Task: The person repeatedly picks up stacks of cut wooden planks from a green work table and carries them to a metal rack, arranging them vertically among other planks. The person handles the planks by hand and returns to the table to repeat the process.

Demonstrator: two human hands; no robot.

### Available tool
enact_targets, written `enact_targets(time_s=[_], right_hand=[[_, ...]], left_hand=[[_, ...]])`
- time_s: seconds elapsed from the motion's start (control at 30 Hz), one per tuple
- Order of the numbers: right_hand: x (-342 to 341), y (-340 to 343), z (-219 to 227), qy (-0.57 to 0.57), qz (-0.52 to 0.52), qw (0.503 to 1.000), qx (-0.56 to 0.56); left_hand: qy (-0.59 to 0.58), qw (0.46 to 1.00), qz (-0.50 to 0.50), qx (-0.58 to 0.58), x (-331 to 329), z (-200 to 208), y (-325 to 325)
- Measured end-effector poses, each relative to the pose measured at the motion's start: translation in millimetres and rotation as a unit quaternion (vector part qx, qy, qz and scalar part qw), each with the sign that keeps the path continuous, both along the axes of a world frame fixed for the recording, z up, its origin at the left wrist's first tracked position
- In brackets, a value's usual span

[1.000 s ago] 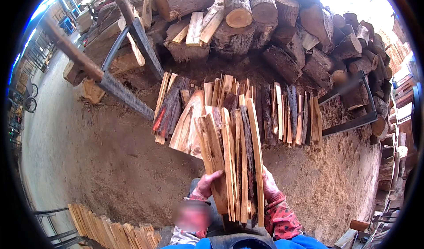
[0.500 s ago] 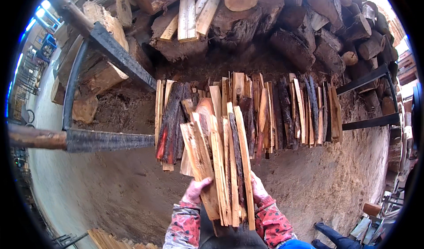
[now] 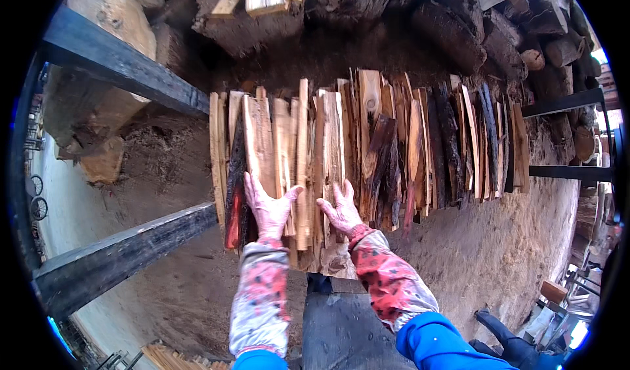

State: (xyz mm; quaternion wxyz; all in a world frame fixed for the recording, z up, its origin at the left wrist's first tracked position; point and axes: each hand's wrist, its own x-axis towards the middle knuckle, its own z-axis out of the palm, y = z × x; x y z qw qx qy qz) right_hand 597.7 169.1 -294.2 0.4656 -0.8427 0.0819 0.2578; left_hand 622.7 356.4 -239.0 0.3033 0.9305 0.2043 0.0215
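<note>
A long row of split wood sticks (image 3: 371, 101) stands packed side by side between dark bars. Pale fresh sticks (image 3: 302, 166) lie at its left part, in front of me. My left hand (image 3: 268, 210) rests on them with fingers spread, beside a dark bark-covered stick with a red end (image 3: 234, 219). A short way to the right, my right hand (image 3: 342, 210) also lies spread against the pale wood, thumb toward the left one. Neither hand is wrapped round a stick. Both forearms wear red-and-grey patterned sleeves with blue above.
Dark bars (image 3: 125, 61) and another bar (image 3: 131, 252) reach out at the left; more bars (image 3: 571, 173) stick out at the right. Thick logs (image 3: 453, 35) are heaped behind. Below my hands is a dark flat surface (image 3: 348, 330). Dark-trousered legs (image 3: 502, 334) show lower right.
The bundle of pale sticks that my hands gripped has moved forward into the row. My hands have let go, moved up and spread over the wood. The view has shifted closer.
</note>
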Motion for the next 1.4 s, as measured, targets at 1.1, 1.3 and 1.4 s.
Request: enact_targets(time_s=[1.1, 1.3, 1.4], right_hand=[[18, -13, 0, -0.127, -0.075, 0.988, -0.036], [27, 14, -3, -0.130, -0.150, 0.979, -0.047], [27, 22, -2, -0.111, -0.169, 0.978, -0.042]], left_hand=[[0.004, 0.996, -0.010, 0.089, -29, -8, -37], [0.020, 0.994, 0.007, 0.107, -27, -9, -43], [-0.004, 0.993, 0.002, 0.114, -30, -7, -46]])
